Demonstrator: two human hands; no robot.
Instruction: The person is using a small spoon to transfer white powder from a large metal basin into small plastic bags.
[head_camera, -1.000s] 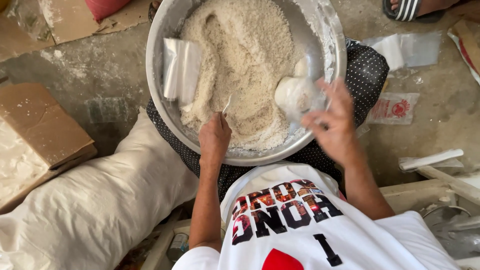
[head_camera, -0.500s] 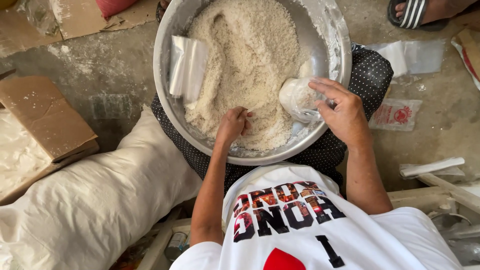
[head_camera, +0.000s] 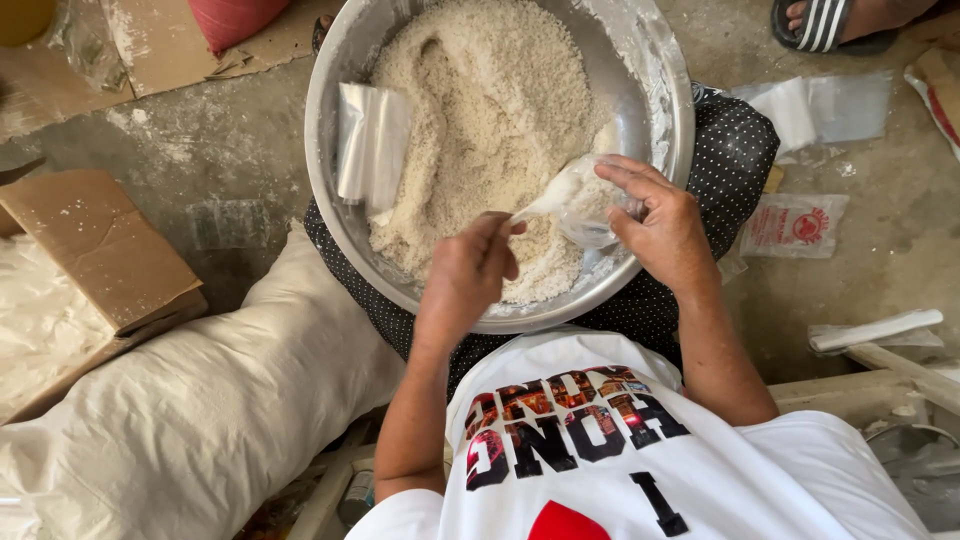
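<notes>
The left hand is closed around a scoop of white rice and tips it toward the small clear plastic bag just beside it, which the right hand grips by its mouth, fingers pinching the film open. Both hover over the rice heap in the wide metal basin. Beyond the left hand, a stack of empty bags leans on the heap. If the mouth sags or the pour misses, grains would likely fall back, or over the rim onto the dotted cloth beneath.
</notes>
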